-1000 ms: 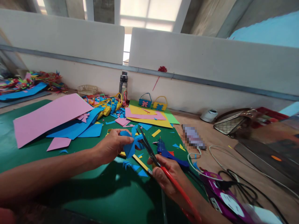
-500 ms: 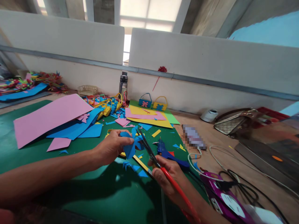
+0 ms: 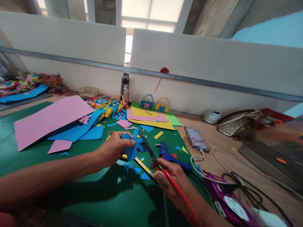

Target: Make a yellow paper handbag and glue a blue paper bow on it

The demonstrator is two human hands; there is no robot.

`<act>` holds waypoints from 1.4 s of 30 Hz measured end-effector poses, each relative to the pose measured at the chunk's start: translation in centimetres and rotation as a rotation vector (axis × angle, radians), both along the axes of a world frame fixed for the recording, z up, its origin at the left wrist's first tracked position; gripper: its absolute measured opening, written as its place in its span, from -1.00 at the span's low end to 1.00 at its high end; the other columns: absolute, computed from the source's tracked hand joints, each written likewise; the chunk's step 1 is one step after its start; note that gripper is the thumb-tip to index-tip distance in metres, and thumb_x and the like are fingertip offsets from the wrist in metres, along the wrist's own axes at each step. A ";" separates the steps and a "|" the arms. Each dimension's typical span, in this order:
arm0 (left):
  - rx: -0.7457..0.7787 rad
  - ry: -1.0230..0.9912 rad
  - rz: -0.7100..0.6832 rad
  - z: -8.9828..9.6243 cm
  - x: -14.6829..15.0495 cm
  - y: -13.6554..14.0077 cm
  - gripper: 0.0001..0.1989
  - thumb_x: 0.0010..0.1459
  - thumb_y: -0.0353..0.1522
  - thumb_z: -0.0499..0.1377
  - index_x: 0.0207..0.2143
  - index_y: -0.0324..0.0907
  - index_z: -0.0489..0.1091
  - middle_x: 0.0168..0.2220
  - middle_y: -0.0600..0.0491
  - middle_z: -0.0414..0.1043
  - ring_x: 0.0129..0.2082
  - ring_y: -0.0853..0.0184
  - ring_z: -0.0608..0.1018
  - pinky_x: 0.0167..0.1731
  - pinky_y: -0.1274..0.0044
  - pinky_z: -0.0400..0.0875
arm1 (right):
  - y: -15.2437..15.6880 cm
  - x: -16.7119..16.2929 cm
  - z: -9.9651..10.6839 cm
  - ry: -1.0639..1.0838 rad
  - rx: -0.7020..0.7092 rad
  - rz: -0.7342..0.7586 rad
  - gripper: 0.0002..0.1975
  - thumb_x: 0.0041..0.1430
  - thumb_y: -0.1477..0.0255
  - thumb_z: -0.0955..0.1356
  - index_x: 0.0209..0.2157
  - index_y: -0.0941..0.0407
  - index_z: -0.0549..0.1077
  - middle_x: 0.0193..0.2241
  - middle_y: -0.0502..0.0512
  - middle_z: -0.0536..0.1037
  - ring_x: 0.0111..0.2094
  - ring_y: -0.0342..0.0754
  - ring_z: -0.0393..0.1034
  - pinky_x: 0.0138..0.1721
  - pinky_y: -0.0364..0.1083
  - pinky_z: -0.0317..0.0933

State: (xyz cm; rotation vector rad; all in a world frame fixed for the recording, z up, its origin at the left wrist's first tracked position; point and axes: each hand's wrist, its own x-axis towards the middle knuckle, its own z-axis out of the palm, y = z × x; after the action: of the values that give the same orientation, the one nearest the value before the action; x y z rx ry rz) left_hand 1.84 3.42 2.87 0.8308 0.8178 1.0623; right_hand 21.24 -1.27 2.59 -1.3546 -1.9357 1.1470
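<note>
Between the fingertips of my left hand (image 3: 116, 147) is a blue cut-out of thin sheet (image 3: 131, 150) with several pointed petals, raised above the green mat. My right hand (image 3: 167, 176) grips a pair of scissors (image 3: 175, 186) with long red handles. Their dark blades point up and left, with the tips right at the upper edge of the blue piece; whether they touch it I cannot tell. Beneath the hands lie a yellow strip (image 3: 142, 164) and small blue scraps (image 3: 136, 170). A blue glue gun (image 3: 174, 158) rests just beyond my right hand.
Pink sheet (image 3: 54, 118) and blue sheets (image 3: 91, 134) cover the mat's left side. Small yellow and blue bags (image 3: 111, 108) are heaped behind. Two finished little bags stand by the wall. A phone (image 3: 196, 138), cables and a purple power strip (image 3: 227, 195) occupy the right.
The scissor blades look slightly nearer each other than before. Both hands and the blue cut-out have stayed almost in place.
</note>
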 end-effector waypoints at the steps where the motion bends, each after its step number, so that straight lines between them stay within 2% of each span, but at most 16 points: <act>1: 0.003 -0.002 -0.007 0.0 0.0 0.0 -0.75 -0.32 -0.43 0.31 -0.56 -0.23 0.27 -0.62 0.08 0.45 -0.68 0.42 0.45 -0.62 0.57 0.38 | 0.0 0.0 0.0 0.002 -0.002 -0.001 -0.50 0.03 -0.06 0.22 -0.41 0.14 0.30 -0.60 -0.10 0.15 -0.56 -0.18 -0.05 -0.55 -0.17 -0.11; 6: 0.021 -0.003 -0.024 0.0 0.0 0.0 -0.75 -0.31 -0.42 0.31 -0.56 -0.24 0.27 -0.62 0.06 0.46 -0.68 0.40 0.45 -0.65 0.56 0.38 | -0.4 -0.2 0.2 0.009 -0.002 -0.007 -0.55 0.07 -0.01 0.21 -0.42 0.14 0.29 -0.60 -0.11 0.13 -0.56 -0.18 -0.06 -0.55 -0.17 -0.12; 11: 0.036 0.020 -0.013 -0.4 0.0 0.3 -0.75 -0.28 -0.39 0.34 -0.55 -0.26 0.31 -0.59 0.05 0.45 -0.65 0.38 0.47 -0.62 0.54 0.40 | -0.2 -0.1 -0.1 0.044 0.067 -0.039 -0.59 0.07 0.05 0.24 -0.40 0.14 0.31 -0.61 -0.13 0.11 -0.59 -0.20 -0.08 -0.59 -0.18 -0.13; 15: 0.043 0.020 0.007 -1.3 -0.2 1.0 -0.71 -0.25 -0.33 0.37 -0.50 -0.29 0.37 -0.56 0.05 0.45 -0.55 0.35 0.52 -0.50 0.51 0.46 | 1.1 0.4 -0.2 0.037 0.138 -0.163 -0.65 0.11 0.11 0.24 -0.34 0.14 0.33 -0.64 -0.15 0.16 -0.66 -0.23 -0.04 -0.65 -0.19 -0.09; 18: 0.050 0.003 0.026 -1.7 -0.6 1.3 -0.72 -0.20 -0.31 0.37 -0.48 -0.30 0.39 -0.52 0.05 0.47 -0.56 0.40 0.50 -0.50 0.54 0.46 | 2.7 0.5 0.4 -0.112 0.197 -0.243 -0.68 0.10 0.19 0.27 -0.27 0.16 0.35 -0.67 -0.14 0.26 -0.70 -0.21 0.08 -0.66 -0.20 0.01; 20: 0.038 0.018 0.026 -1.9 -0.9 1.3 -0.74 -0.13 -0.31 0.34 -0.45 -0.31 0.40 -0.49 0.02 0.48 -0.56 0.40 0.51 -0.52 0.56 0.46 | 4.1 0.2 0.9 -0.336 0.240 -0.254 -0.64 0.07 0.26 0.31 -0.15 0.20 0.34 -0.56 -0.03 0.43 -0.62 -0.17 0.26 -0.61 -0.20 0.12; 22: 0.019 0.033 0.036 -2.1 -1.1 1.0 -0.75 -0.07 -0.29 0.30 -0.45 -0.32 0.39 -0.51 0.01 0.48 -0.58 0.39 0.51 -0.54 0.55 0.45 | 5.6 -0.5 1.2 -0.392 0.251 -0.258 -0.65 0.07 0.39 0.32 -0.09 0.22 0.34 -0.39 0.09 0.53 -0.48 -0.13 0.39 -0.52 -0.20 0.20; 26: -0.005 -0.003 0.027 -2.7 -1.3 -0.1 -0.76 0.01 -0.27 0.23 -0.49 -0.28 0.34 -0.57 0.03 0.45 -0.61 0.33 0.53 -0.58 0.55 0.43 | 8.2 -2.5 0.5 -0.533 0.312 -0.211 -0.71 0.08 0.50 0.29 -0.12 0.21 0.40 -0.26 0.18 0.56 -0.27 0.01 0.44 -0.32 -0.13 0.25; 30: -0.023 -0.006 0.006 -2.8 -1.8 -1.2 -0.76 0.05 -0.26 0.20 -0.48 -0.28 0.34 -0.57 0.03 0.46 -0.60 0.32 0.54 -0.61 0.58 0.41 | 9.7 -4.3 -0.9 -0.698 0.344 -0.127 -0.76 0.16 0.41 0.32 -0.14 0.19 0.41 -0.17 0.15 0.50 -0.16 0.02 0.40 -0.16 0.03 0.27; 34: 0.024 0.010 0.070 -2.2 -2.8 -1.5 -0.75 0.05 -0.26 0.20 -0.48 -0.31 0.36 -0.57 0.02 0.46 -0.60 0.34 0.54 -0.57 0.58 0.42 | 10.5 -5.1 -1.7 -0.824 0.346 -0.099 -0.71 0.21 0.35 0.29 -0.06 0.15 0.35 -0.07 0.13 0.41 -0.14 0.00 0.37 -0.15 0.08 0.29; 38: -0.020 0.055 0.087 -2.5 -3.6 -1.2 -0.77 0.07 -0.28 0.17 -0.48 -0.31 0.36 -0.55 0.01 0.46 -0.60 0.35 0.53 -0.62 0.60 0.39 | 11.1 -5.3 -1.8 -0.890 0.349 -0.105 -0.70 0.21 0.35 0.29 -0.04 0.15 0.34 -0.07 0.14 0.41 -0.14 0.00 0.37 -0.15 0.08 0.30; 42: -0.019 0.153 0.026 -3.7 -4.1 -1.5 -0.74 0.07 -0.23 0.16 -0.49 -0.26 0.34 -0.57 0.05 0.42 -0.62 0.36 0.50 -0.66 0.61 0.35 | 11.7 -5.0 -1.2 -0.886 0.356 -0.117 -0.70 0.22 0.33 0.28 -0.04 0.15 0.34 -0.10 0.13 0.43 -0.16 -0.01 0.39 -0.16 0.08 0.30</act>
State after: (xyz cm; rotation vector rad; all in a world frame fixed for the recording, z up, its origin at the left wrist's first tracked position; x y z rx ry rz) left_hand -2.24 1.95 -0.84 0.8955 0.9687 1.0207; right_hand 16.25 10.38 1.42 -1.9055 -2.4167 0.0781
